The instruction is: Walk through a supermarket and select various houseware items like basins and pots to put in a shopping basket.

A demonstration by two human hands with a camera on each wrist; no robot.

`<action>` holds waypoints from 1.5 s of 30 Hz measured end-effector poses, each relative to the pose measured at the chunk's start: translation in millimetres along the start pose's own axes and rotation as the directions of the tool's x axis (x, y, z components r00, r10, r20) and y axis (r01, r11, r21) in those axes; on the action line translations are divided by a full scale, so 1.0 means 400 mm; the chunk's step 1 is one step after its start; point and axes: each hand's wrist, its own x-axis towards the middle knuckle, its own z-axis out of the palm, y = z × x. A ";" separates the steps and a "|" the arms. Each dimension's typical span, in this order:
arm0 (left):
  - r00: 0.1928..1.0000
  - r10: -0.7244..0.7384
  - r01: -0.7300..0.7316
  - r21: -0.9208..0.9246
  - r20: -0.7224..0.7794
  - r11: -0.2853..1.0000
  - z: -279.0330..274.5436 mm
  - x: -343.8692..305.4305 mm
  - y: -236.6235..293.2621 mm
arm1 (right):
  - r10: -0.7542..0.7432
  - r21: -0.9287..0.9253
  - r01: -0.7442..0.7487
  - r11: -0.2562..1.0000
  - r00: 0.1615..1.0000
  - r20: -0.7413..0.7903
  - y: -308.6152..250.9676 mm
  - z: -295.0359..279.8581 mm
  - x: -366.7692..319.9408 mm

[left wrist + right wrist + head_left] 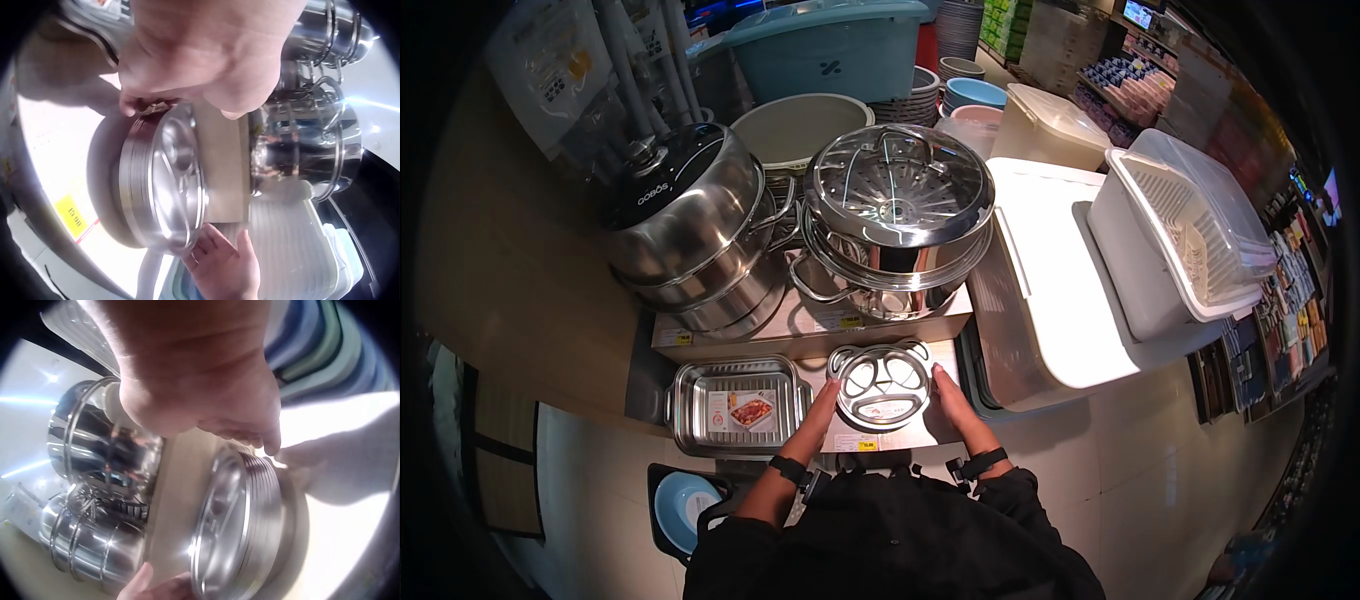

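A stack of round steel divided plates (pixel 884 388) with ear-shaped lobes stands on the lower shelf in the head view. My left hand (pixel 825 405) is at the stack's left side, its fingertips touching the rim in the left wrist view. On the right side, my right hand (pixel 955 400) is beside the stack with fingers extended; whether it touches the rim I cannot tell. In the left wrist view the stacked plates (pixel 165 181) show several layered rims, as do the plates (pixel 240 525) in the right wrist view.
Steamer pots (pixel 897 215) and lidded pots (pixel 690 230) stand on the raised step behind. Left of the plates are rectangular steel trays (pixel 740 408). White plastic bins (pixel 1060 280) stand to the right. A blue basin (pixel 685 505) sits low at the left. A price tag (pixel 856 444) is on the shelf edge.
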 end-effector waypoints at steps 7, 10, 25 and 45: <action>0.889 0.445 -0.449 -0.013 -0.107 0.893 -0.018 0.009 0.335 | -0.543 -0.016 0.553 0.833 0.811 -0.219 -0.353 0.007 -0.048; 0.848 0.498 -0.519 -0.096 -0.181 0.849 0.031 0.053 0.453 | -0.530 0.041 0.551 0.833 0.817 -0.227 -0.419 0.018 -0.002; 0.825 0.563 -0.506 -0.389 0.042 0.770 0.076 0.135 0.551 | -0.584 0.279 0.586 0.761 0.806 -0.101 -0.501 0.027 0.126; 0.803 0.593 -0.586 -0.099 0.064 0.804 -0.022 -0.062 0.504 | -0.550 0.070 0.579 0.812 0.800 -0.241 -0.428 0.057 -0.022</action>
